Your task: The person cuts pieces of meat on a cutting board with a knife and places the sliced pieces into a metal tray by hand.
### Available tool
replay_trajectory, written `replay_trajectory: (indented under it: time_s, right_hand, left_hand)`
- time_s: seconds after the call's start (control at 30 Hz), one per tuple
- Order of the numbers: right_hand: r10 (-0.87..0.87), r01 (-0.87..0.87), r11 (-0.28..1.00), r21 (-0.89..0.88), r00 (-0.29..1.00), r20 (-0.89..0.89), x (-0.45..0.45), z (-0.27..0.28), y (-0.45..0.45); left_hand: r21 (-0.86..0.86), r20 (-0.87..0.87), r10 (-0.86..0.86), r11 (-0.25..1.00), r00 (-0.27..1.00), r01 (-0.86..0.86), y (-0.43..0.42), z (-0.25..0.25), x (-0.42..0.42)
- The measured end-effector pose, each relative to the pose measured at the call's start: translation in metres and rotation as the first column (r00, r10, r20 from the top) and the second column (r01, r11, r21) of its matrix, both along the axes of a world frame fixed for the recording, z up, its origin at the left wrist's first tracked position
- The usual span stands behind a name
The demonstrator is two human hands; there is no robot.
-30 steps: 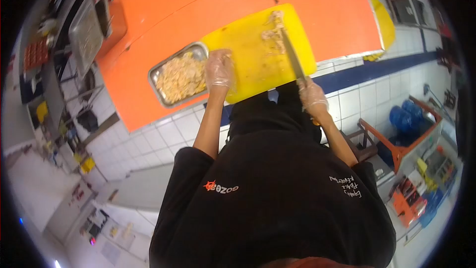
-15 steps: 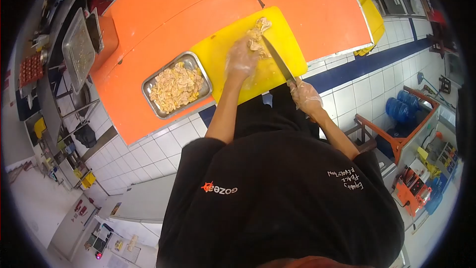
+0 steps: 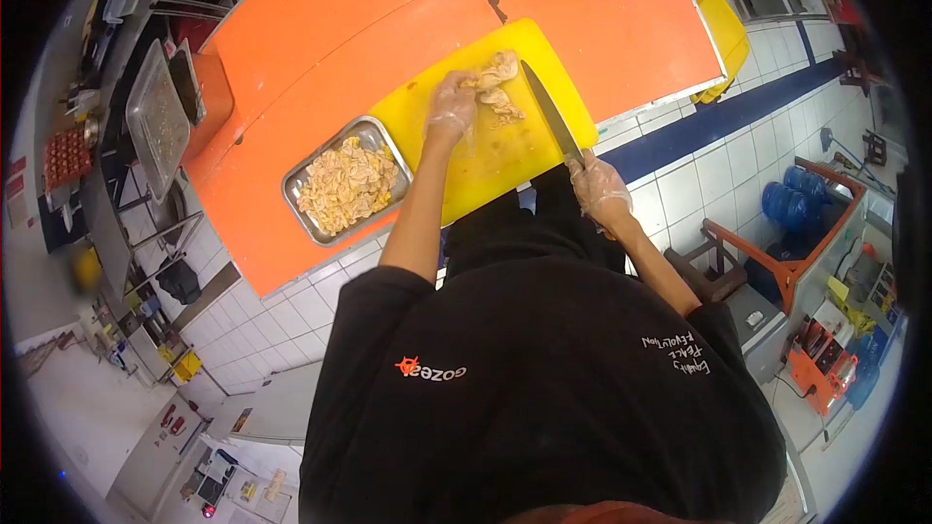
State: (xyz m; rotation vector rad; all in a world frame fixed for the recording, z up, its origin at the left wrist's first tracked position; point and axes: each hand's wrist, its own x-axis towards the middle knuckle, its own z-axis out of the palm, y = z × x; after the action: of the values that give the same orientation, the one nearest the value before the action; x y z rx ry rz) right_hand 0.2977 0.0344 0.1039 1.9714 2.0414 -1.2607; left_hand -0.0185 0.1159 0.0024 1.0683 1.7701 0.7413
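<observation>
A yellow cutting board (image 3: 495, 160) lies on the orange table (image 3: 282, 87). Pale meat pieces (image 3: 500, 97) rest on its upper middle. My left hand (image 3: 451, 107), in a clear glove, is closed at the left edge of the meat, its fingertips on a piece. My right hand (image 3: 597, 186), gloved too, grips the handle of a large knife (image 3: 549, 112); the blade points up and left over the board, to the right of the meat and apart from it. Left of the board sits a metal tray (image 3: 405, 184) filled with chopped meat (image 3: 345, 184).
An orange container (image 3: 212, 92) with metal lids or trays (image 3: 155, 121) stands at the table's left end. A yellow object (image 3: 716, 29) is beyond the right edge. Blue water bottles (image 3: 796, 199) and an orange-framed stand (image 3: 777, 262) are on the right.
My left hand went from beside the tray to over the meat, then slightly left to its edge. The meat is now bunched further left, and the knife blade is apart from it.
</observation>
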Motion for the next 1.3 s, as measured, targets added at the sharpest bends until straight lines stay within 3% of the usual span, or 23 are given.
replay_trajectory:
  time_s: [0.13, 0.23, 0.3, 0.33, 0.4, 0.47, 0.5, 0.53, 0.6, 0.67, 0.7, 0.77, 0.9, 1.03, 1.13, 1.23, 1.3]
  right_hand:
    - [0.081, -0.08, 0.993, 0.089, 0.997, -0.003, -0.012, -0.001, 0.008]
    - [0.208, -0.208, 0.977, 0.036, 0.978, 0.013, -0.023, -0.01, 0.009]
    - [0.295, -0.295, 0.955, -0.016, 0.956, -0.001, -0.031, -0.025, 0.006]
    - [0.396, -0.399, 0.916, 0.039, 0.916, 0.066, -0.035, -0.032, 0.004]
    - [0.488, -0.502, 0.861, 0.082, 0.861, 0.141, -0.038, -0.037, -0.001]
    - [0.31, -0.314, 0.947, 0.064, 0.949, 0.063, -0.043, -0.03, -0.003]
    - [0.311, -0.315, 0.947, 0.062, 0.948, 0.065, -0.041, -0.036, -0.005]
    - [0.306, -0.314, 0.947, 0.068, 0.947, 0.099, -0.037, -0.044, -0.007]
    - [0.302, -0.314, 0.946, 0.077, 0.943, 0.137, -0.033, -0.047, -0.001]
    - [0.122, -0.128, 0.992, 0.012, 0.966, 0.227, -0.036, -0.024, 0.016]
    - [0.122, -0.128, 0.992, 0.011, 0.966, 0.228, -0.036, -0.024, 0.022]
    - [0.068, -0.108, 0.987, 0.115, 0.948, 0.31, -0.037, -0.025, 0.035]
    - [0.056, -0.092, 0.988, 0.122, 0.962, 0.267, -0.044, -0.037, 0.051]
    - [0.066, -0.125, 0.976, 0.178, 0.95, 0.306, -0.048, -0.037, 0.048]
    - [0.139, -0.187, 0.952, 0.241, 0.969, 0.204, -0.039, -0.025, 0.027]
    - [0.266, -0.287, 0.94, 0.184, 0.955, 0.131, -0.029, -0.005, 0.002]
    - [0.345, -0.355, 0.929, 0.102, 0.933, 0.099, -0.021, 0.014, -0.014]
  left_hand:
    - [0.109, 0.094, 0.181, 0.976, 0.979, -0.191, -0.031, 0.034, 0.012]
    - [-0.032, 0.105, 0.275, 0.962, 0.956, -0.273, -0.045, 0.033, 0.008]
    - [0.174, 0.16, 0.353, 0.909, 0.922, -0.378, -0.058, 0.014, 0.004]
    - [0.173, 0.16, 0.352, 0.91, 0.922, -0.377, -0.06, 0.006, 0.002]
    - [0.22, -0.125, 0.285, 0.942, 0.95, -0.254, -0.06, -0.005, 0.001]
    - [0.191, -0.203, 0.244, 0.96, 0.948, -0.206, -0.05, 0.021, 0.015]
    - [0.159, -0.279, 0.195, 0.975, 0.94, -0.155, -0.046, 0.031, 0.02]
    - [0.16, -0.277, 0.195, 0.975, 0.941, -0.155, -0.046, 0.023, 0.017]
    - [0.074, -0.396, -0.011, 0.996, 0.918, 0.044, -0.038, 0.006, 0.007]
    - [0.085, -0.45, -0.013, 0.995, 0.893, 0.057, -0.035, -0.007, 0.002]
    - [0.096, -0.505, -0.019, 0.992, 0.863, 0.078, -0.036, -0.003, 0.001]
    - [0.057, -0.442, -0.04, 0.996, 0.896, 0.073, -0.039, 0.005, -0.001]
    - [-0.008, -0.35, -0.042, 0.999, 0.936, 0.042, -0.047, 0.028, 0.0]
    - [-0.034, -0.469, -0.1, 0.995, 0.878, 0.096, -0.038, 0.029, 0.006]
    - [0.008, -0.527, -0.104, 0.992, 0.844, 0.127, -0.039, 0.023, 0.004]
    - [-0.054, -0.472, -0.113, 0.994, 0.874, 0.099, -0.044, 0.029, 0.001]
    - [-0.185, -0.446, -0.199, 0.974, 0.873, 0.128, -0.057, 0.043, -0.003]
